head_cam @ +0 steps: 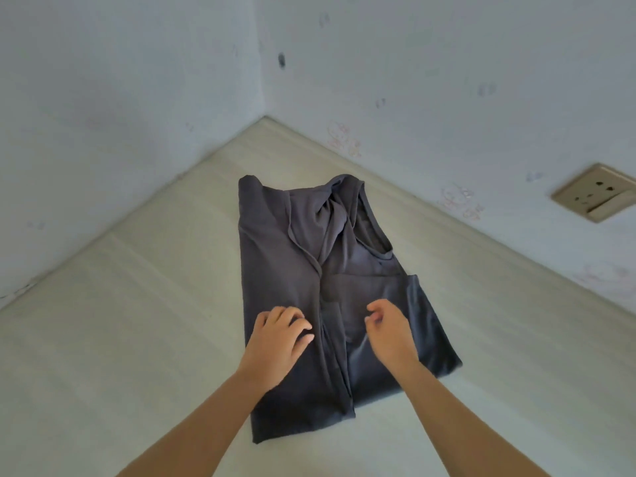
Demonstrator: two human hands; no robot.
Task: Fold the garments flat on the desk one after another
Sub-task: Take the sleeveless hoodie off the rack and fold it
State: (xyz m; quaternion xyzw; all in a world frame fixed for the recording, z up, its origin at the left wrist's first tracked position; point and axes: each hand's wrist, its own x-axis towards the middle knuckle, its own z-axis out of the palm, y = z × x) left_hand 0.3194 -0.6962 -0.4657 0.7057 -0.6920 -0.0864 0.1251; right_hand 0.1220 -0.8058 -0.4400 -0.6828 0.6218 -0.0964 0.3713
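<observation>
A dark grey garment (282,256) lies on the pale desk (137,321), its two long sides folded in so that they meet along the middle; the neckline points to the far corner. My left hand (275,342) hovers over or rests on the left folded panel, fingers loosely curled. Over the right panel is my right hand (390,332), its fingers loosely bent, thumb near the forefinger. Neither hand visibly grips cloth.
The desk sits in a corner between two bluish-white walls (120,98). A beige wall socket (595,194) is on the right wall, above the desk's edge. Bare desk surface spreads to the left and right of the garment.
</observation>
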